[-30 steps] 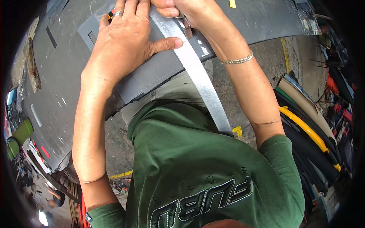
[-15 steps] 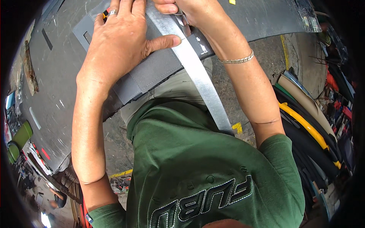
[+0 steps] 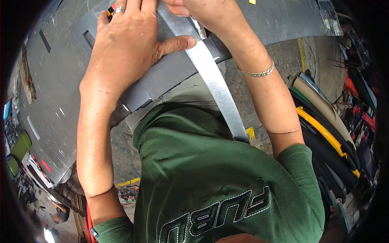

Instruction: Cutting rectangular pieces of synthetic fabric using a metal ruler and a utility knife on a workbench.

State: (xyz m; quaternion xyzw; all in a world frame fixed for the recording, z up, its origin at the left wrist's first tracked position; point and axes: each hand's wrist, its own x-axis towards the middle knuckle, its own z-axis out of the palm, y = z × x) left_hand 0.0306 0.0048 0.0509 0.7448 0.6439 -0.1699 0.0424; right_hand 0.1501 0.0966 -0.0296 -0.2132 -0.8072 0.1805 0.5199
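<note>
My left hand (image 3: 127,44) lies flat with fingers spread on a grey stitched panel (image 3: 168,77) with a leather-like look. Its thumb presses on a long steel ruler (image 3: 216,83), which crosses the panel and runs out past the table edge toward my shirt. Close to the ruler's right side, my right hand (image 3: 206,12) is closed around a slim silver metal tool (image 3: 199,30). The working end of that tool is hidden by the hand and the top of the picture. Beside my left fingers, a small orange-and-black object (image 3: 110,12) is partly covered.
The dark grey worktable (image 3: 56,105) has scuffs and a dark strip (image 3: 45,41) on it. Rolled materials (image 3: 324,109), one with a yellow edge, stand at the right. At the left table edge there is a green object (image 3: 19,148). Another person (image 3: 60,214) appears far lower left.
My right hand has shifted slightly up along the ruler's side with the silver tool. The left hand keeps its place on the panel; the whole view has tilted a little.
</note>
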